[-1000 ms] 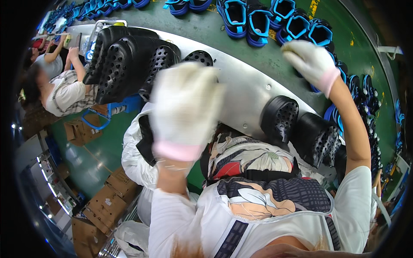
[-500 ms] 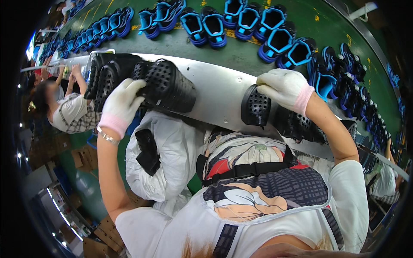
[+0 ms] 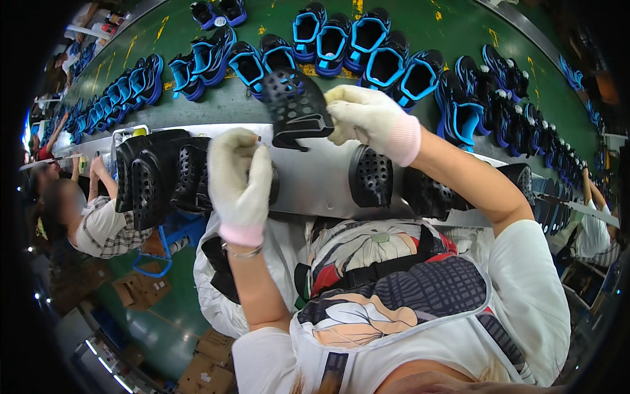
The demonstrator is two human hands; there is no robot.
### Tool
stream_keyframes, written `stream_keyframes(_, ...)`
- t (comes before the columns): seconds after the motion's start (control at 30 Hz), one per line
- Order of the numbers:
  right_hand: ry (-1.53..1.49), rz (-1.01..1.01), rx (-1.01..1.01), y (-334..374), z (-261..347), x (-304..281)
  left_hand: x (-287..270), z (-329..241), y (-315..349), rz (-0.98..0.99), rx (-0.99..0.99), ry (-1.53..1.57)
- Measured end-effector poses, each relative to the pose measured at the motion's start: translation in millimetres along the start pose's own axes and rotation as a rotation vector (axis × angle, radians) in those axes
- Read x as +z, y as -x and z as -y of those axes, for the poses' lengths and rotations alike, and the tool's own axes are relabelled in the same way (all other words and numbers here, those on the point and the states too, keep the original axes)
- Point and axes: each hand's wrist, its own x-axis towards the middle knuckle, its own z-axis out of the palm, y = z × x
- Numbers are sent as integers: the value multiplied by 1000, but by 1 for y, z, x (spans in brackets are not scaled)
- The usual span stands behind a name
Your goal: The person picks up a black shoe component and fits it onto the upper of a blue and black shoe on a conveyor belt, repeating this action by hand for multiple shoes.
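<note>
Lifted off the grey worktop [image 3: 315,180] since half a second ago, a black perforated shoe upper [image 3: 296,108] now hangs above it, pinched in the gloved right hand [image 3: 367,118]; the left hand [image 3: 239,184], fingers curled, has left the stacked black uppers [image 3: 164,177] and rises toward it, seemingly for inspection.

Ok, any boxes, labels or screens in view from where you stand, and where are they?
Cardboard boxes: brown, flattish, on the green floor at lower left, below the blue stool.
More cardboard boxes: brown, stacked along the bottom edge, left of centre.
No screens or readable labels that I can make out.
</note>
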Motion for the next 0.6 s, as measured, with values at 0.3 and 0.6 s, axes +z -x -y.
stream_keyframes(0.3,483,-149,184,-41,-7,15,45,61,-32,138,209,-211)
stream_keyframes(0.6,-121,35,188,-66,-6,-21,41,128,-68,266,-248,993)
